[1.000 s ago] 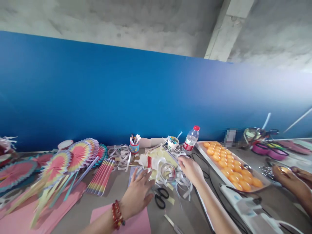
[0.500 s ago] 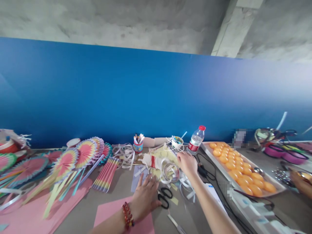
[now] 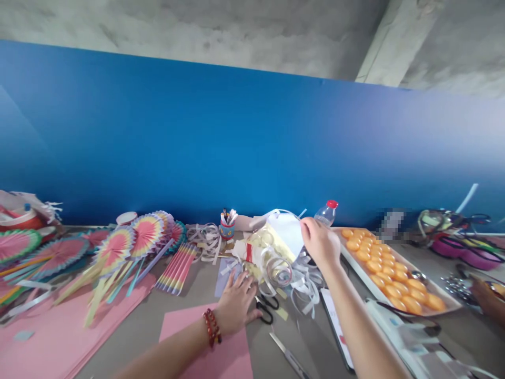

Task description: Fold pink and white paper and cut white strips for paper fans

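Lifted since the earlier frame, a white paper sheet (image 3: 284, 229) now stands tilted above the clutter, with the right hand (image 3: 321, 245) pinching its right edge. Where it ends and the pale yellow piece below it begins is hard to make out. Under and beside it lie tangled white strips (image 3: 306, 289), too jumbled to tell apart. The left hand (image 3: 235, 305) rests flat with fingers spread, gripping nothing visible; it covers part of a lilac paper (image 3: 224, 276) and the top edge of a pink sheet (image 3: 205, 350). Beside its thumb show the black handles of scissors (image 3: 263, 306), the blades mostly hidden. Nearer, a cutter (image 3: 291, 357) is cut off by the lower edge. Past the right hand, only the upper part of a red-capped bottle (image 3: 326, 213) shows. Across the worktop (image 3: 294, 334), at the right edge, another person's hand (image 3: 487, 297) is cropped, its grip unclear.
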{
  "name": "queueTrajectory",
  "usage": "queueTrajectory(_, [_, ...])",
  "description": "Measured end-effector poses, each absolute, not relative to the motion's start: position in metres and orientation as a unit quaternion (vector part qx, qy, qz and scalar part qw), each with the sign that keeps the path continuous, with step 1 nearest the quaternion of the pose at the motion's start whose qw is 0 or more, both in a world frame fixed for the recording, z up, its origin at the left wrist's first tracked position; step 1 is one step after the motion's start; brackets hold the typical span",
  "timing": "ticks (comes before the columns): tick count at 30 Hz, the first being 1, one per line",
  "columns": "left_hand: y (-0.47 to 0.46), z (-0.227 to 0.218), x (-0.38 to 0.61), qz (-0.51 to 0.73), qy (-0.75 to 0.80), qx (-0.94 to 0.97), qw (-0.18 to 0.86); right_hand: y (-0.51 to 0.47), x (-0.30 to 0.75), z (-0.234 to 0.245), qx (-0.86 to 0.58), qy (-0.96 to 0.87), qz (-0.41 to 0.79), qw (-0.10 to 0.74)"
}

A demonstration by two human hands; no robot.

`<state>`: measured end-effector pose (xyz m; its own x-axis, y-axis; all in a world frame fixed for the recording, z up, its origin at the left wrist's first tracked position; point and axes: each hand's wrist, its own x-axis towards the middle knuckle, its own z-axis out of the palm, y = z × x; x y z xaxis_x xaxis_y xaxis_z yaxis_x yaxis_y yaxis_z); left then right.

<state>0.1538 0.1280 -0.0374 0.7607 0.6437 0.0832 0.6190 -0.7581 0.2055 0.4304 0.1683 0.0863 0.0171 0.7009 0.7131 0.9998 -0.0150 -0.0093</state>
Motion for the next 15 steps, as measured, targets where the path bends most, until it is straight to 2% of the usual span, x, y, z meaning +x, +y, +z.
queueTrajectory(3, [0.129,-0.032,0.149,0.081,0.321,0.939,0.091,0.161,0.446,0.113,-0.662,-0.602,-0.29,0.339])
queueTrajectory(5, [0.126,-0.027,0.139,0.09,0.315,0.94,0.092,0.155,0.461,0.124,-0.671,-0.534,-0.249,0.45])
queueTrajectory(6, [0.123,-0.024,0.131,0.094,0.317,0.939,0.089,0.153,0.469,0.126,-0.679,-0.519,-0.2,0.48])
queueTrajectory(8, [0.114,-0.021,0.109,0.095,0.331,0.935,0.088,0.148,0.482,0.124,-0.683,-0.555,-0.077,0.468])
queueTrajectory(10, [0.099,-0.023,0.08,0.085,0.342,0.931,0.092,0.141,0.491,0.116,-0.68,-0.581,-0.006,0.447])
queueTrajectory(15, [0.053,-0.036,-0.001,0.06,0.331,0.94,0.065,0.109,0.48,0.1,-0.68,-0.534,0.039,0.501])
